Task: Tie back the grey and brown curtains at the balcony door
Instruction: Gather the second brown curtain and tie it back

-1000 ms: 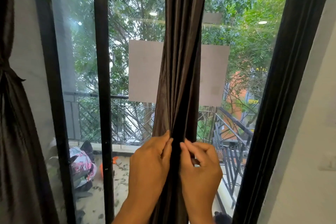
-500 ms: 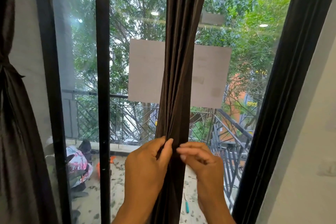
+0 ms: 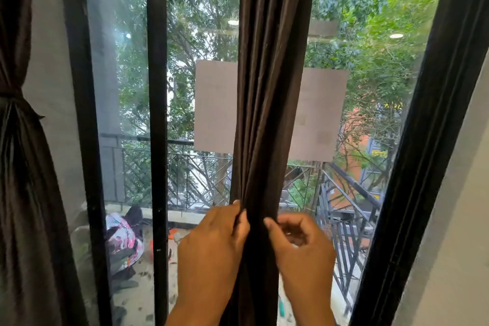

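A dark brown curtain [image 3: 267,103] hangs bunched into a narrow column in front of the middle of the glass balcony door. My left hand [image 3: 211,249] grips its left folds at about waist height, fingers curled round the fabric. My right hand [image 3: 301,243] is just right of the column, thumb and fingers curled, its fingertip touching the curtain's right edge; I cannot tell whether it holds any fabric. A second dark curtain [image 3: 21,167] hangs at the far left, cinched by a tie-back [image 3: 13,98].
Black door frames [image 3: 156,114] [image 3: 434,127] stand left and right of the bunched curtain. A pale sheet [image 3: 317,114] is stuck on the glass. Beyond the glass are a balcony railing [image 3: 349,209] and a patterned bundle [image 3: 121,238] on the floor. A white wall [image 3: 465,219] lies right.
My right hand has drawn back from the curtain's front to its right edge and its grip has loosened. My left hand keeps hold of the folds. The view has shifted slightly.
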